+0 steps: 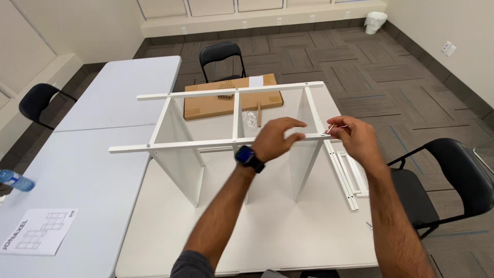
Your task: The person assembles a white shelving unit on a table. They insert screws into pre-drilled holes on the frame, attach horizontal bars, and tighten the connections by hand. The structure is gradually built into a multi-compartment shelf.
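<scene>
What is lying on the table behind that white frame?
Behind the white frame, a flat cardboard box, a small clear bag and a wooden stick. The frame's panels hide part of the table.

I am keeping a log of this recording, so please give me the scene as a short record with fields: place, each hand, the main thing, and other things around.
place: room with white folding tables and black chairs
main thing: white frame of rails and upright panels, standing on the table
left hand: on the front rail near its right end, smartwatch on the wrist
right hand: fingers pinch a small metal tool at the rail's right end
loose parts: white rails lying by the frame
behind frame: flat cardboard box
left side: instruction sheet, water bottle
</scene>
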